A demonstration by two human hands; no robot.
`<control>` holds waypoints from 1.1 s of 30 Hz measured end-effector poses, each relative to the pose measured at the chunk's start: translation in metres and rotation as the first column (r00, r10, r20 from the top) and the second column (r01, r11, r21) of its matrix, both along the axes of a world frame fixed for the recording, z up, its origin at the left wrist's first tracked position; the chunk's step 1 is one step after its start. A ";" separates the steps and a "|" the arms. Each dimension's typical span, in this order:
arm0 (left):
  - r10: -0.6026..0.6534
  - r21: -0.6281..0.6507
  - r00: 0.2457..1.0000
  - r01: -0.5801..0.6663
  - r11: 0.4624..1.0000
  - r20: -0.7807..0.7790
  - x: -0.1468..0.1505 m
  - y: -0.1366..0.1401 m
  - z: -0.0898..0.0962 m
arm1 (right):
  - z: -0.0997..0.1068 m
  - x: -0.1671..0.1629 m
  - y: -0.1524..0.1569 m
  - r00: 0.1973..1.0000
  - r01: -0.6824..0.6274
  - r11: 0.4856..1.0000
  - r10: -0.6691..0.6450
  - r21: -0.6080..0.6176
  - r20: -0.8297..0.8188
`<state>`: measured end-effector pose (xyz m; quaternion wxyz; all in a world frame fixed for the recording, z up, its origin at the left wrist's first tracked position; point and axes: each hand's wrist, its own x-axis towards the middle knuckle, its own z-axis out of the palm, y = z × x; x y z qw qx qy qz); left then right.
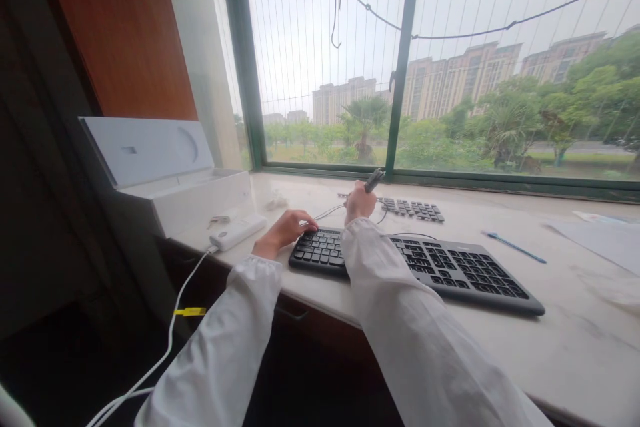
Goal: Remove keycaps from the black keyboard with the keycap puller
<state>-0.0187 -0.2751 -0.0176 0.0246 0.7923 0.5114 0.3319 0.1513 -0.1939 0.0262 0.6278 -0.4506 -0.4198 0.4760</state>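
A black keyboard (475, 273) lies along the front of the marble sill. Keycaps cover its left part, while many sockets on the right are bare. My left hand (286, 230) is closed at its back left corner, fingertips against the edge. Over the keyboard's back edge, my right hand (359, 203) is closed around a dark slim tool (375, 180) whose end points up and right; its lower end is hidden by the hand. Behind that hand, loose black keycaps (413, 209) lie in rows. A thin cable (330, 211) runs between the hands.
An open white box (205, 203) stands at the left. Near it lies a white power strip (239, 232) with a white cord (173, 333) hanging off the edge. At the right are a blue stick-like tool (517, 247) and white paper (595, 243). A window frame (400, 100) rises behind.
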 end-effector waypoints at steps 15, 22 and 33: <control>0.048 0.130 0.999 -0.050 0.990 0.024 -0.002 0.000 -0.005 | 0.008 0.051 0.011 0.872 0.199 0.949 -0.286 -0.246 -0.398; -0.012 0.144 1.000 0.013 0.989 -0.009 0.017 -0.002 0.003 | 0.002 0.051 0.020 0.946 0.275 0.960 -0.262 -0.046 0.191; -0.253 -0.055 0.950 0.247 0.967 -0.185 0.076 0.013 0.025 | 0.000 0.044 0.014 0.888 0.332 0.942 -0.292 -0.054 0.356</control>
